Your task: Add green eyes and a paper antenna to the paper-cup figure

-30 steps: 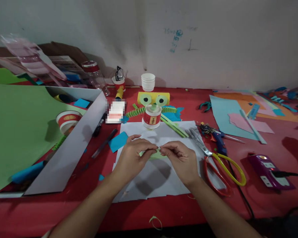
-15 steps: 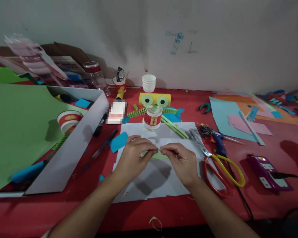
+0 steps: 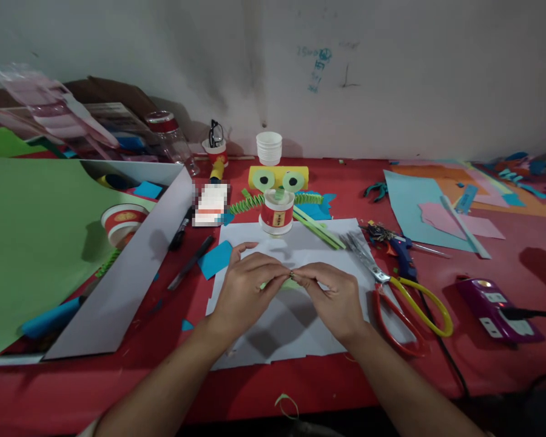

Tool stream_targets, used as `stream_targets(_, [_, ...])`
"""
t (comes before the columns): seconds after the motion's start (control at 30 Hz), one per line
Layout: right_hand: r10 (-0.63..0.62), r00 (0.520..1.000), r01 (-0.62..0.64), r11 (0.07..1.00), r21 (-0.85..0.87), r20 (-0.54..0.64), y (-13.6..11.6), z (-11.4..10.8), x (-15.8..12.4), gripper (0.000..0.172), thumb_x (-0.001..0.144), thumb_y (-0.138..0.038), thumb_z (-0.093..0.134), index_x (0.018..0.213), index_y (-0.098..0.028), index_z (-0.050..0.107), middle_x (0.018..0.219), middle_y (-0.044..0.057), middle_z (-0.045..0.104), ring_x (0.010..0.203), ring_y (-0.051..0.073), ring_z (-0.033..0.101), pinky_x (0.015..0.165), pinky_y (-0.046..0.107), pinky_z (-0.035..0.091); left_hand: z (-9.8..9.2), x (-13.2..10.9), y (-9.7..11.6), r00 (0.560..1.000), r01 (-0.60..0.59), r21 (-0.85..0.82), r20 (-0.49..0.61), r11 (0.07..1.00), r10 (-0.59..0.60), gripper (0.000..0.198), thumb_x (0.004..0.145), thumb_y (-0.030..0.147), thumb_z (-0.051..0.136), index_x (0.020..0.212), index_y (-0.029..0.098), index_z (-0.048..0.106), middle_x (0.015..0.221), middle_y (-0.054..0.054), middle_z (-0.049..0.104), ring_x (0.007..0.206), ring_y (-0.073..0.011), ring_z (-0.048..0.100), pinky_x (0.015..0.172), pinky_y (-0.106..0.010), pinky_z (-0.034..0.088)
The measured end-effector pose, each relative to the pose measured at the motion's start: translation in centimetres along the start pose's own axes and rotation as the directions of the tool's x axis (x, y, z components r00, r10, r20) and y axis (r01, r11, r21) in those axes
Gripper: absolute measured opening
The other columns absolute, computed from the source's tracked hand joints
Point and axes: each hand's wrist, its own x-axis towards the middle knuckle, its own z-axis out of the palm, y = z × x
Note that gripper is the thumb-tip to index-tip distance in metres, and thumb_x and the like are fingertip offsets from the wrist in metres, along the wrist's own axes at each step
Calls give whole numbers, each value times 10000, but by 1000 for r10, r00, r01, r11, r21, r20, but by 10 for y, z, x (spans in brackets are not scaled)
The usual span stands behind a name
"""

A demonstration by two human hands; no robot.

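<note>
My left hand (image 3: pixel 248 285) and my right hand (image 3: pixel 330 294) meet fingertip to fingertip above a white paper sheet (image 3: pixel 268 340). Both pinch a tiny greenish piece (image 3: pixel 292 275), probably paper, mostly hidden by the fingers. Pale green paper (image 3: pixel 289 284) shows just beneath them. Beyond the hands stands a red and white paper cup (image 3: pixel 276 213), with folded green paper springs (image 3: pixel 248 205) at its sides. A yellow paper roll with two round eyes (image 3: pixel 278 178) is behind it. Light green strips (image 3: pixel 318 227) lie to the cup's right.
Scissors (image 3: pixel 382 278) with red and yellow handles lie at the sheet's right, near a blue glue gun (image 3: pixel 403 255) and a purple power socket (image 3: pixel 498 309). On the left are a white box (image 3: pixel 113 285), a marker (image 3: pixel 188 264) and blue paper (image 3: pixel 215 259). Stacked white cups (image 3: pixel 269 148) stand behind.
The fingertips of both hands have come slightly closer around the small piece, and it looks more bunched. The view has shifted a little; the other things lie as before.
</note>
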Motion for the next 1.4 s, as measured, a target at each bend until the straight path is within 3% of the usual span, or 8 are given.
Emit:
stream_targets(0.57, [-3,1000,2,999,45,21,-1,2,2,154,783,-147,665,856,-250,751,847,28,753,786,189,699,746,310,559,2,-3,4,999,-28,69,-44,997,31,134,831,144,595,781,238,677,775,27,731,722,-144,661,985,-450,354])
stream_targets(0.73, [44,999,-43,998,41,-23,4,1,3,161,769,-114,646,792,-233,752,790,11,757,732,176,701,702,279,558,-6,0,-1,997,-40,92,75,995,33,107,804,194,639,898,234,673,888,-2,724,853,-192,645,982,-474,352])
stream_targets(0.8, [66,996,-64,997,41,-56,5,-1,4,148,770,-122,646,765,-230,747,761,5,750,698,169,693,668,267,551,-11,2,-7,994,2,87,113,996,-12,266,755,263,704,1014,228,655,995,-47,700,964,-242,612,925,-460,406])
stream_targets(0.9, [81,993,-78,996,40,-87,5,-4,6,113,773,-142,662,751,-223,738,740,1,741,674,156,677,643,250,535,-14,4,-16,993,63,-27,103,998,-60,329,740,243,721,1054,208,627,1058,-79,646,1022,-240,580,869,-397,466])
stream_targets(1.03, [97,991,-93,995,44,-88,3,-7,8,103,771,-135,663,745,-213,725,731,0,733,674,149,666,647,243,524,-12,6,-21,994,107,-285,62,952,-93,158,771,169,682,922,202,645,1009,-67,601,977,-187,588,831,-329,501])
stream_targets(1.17, [92,991,-85,994,68,-101,2,-8,9,90,775,-141,665,745,-212,710,722,-8,721,667,142,652,643,239,518,-12,9,-22,981,191,-470,53,862,-188,67,714,184,743,760,199,698,933,-64,601,943,-188,601,721,-278,534])
stream_targets(1.4, [26,994,-22,999,37,-103,2,-8,7,93,813,-147,637,776,-216,687,743,-11,709,687,132,646,651,231,517,-14,12,-16,959,252,-494,9,832,-285,67,696,162,755,729,220,758,860,-55,671,834,-167,647,675,-250,551])
